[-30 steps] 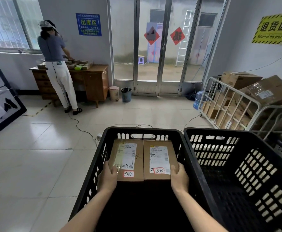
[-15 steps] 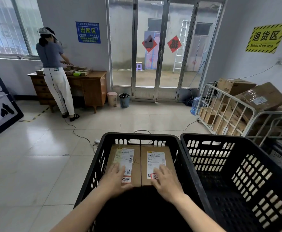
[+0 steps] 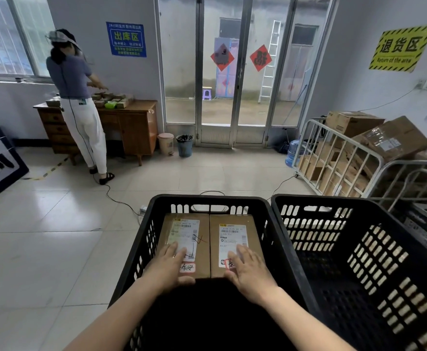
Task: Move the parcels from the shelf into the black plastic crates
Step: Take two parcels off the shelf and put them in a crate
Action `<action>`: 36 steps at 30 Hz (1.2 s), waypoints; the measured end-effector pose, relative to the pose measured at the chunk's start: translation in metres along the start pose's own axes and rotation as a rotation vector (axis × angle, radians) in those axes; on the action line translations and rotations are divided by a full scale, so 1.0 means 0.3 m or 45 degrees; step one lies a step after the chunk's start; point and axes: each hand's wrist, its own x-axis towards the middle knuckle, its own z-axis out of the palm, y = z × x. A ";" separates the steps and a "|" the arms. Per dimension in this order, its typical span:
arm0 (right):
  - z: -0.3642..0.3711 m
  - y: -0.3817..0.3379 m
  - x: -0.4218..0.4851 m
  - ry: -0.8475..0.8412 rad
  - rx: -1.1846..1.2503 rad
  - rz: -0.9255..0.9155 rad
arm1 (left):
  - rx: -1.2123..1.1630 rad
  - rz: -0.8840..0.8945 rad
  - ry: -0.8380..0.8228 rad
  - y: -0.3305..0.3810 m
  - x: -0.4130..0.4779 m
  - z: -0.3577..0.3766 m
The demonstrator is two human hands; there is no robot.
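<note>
While reaching with both forearms into the left crate, pressed the left hand palm-down, fingers straight, on the near end of the left parcel. Laid the right hand the same way, fingers straight and slightly spread, on the near end of the right parcel, covering part of its white label. Gripped nothing with either hand.

Had both parcels lying flat, side by side and touching along their long edges, at the far end of the left crate, close to its far wall. Could not make out the dark near half of that crate's floor. Had the right crate just beside it; could not tell whether the rims touched.

Farther off on the right, looked at a metal cart piled with cardboard boxes, under a yellow sign. Straight ahead, faced glass doors. To the left, saw another person standing, back turned, at a wooden desk strewn with small packages, with two bins between desk and doors, a blue sign on the wall and a cable trailing over the tiled floor.
</note>
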 end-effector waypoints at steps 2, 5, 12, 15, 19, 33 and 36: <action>-0.018 -0.011 -0.008 -0.017 0.002 0.010 | 0.020 0.003 0.000 0.009 -0.013 -0.012; -0.043 -0.017 -0.019 -0.017 0.008 0.036 | 0.053 -0.005 0.059 0.028 -0.041 -0.027; -0.063 -0.037 -0.110 0.109 0.059 0.070 | 0.007 0.082 0.272 0.100 -0.113 -0.064; -0.082 -0.052 -0.154 0.151 0.088 0.067 | -0.024 0.080 0.259 0.121 -0.152 -0.071; -0.127 -0.074 -0.210 0.178 0.078 0.069 | -0.068 0.082 0.265 0.123 -0.206 -0.074; -0.199 -0.195 -0.502 0.277 0.076 0.146 | -0.105 0.194 0.360 0.127 -0.475 -0.069; -0.181 -0.220 -0.597 0.298 0.079 0.190 | -0.081 0.248 0.379 0.136 -0.544 -0.061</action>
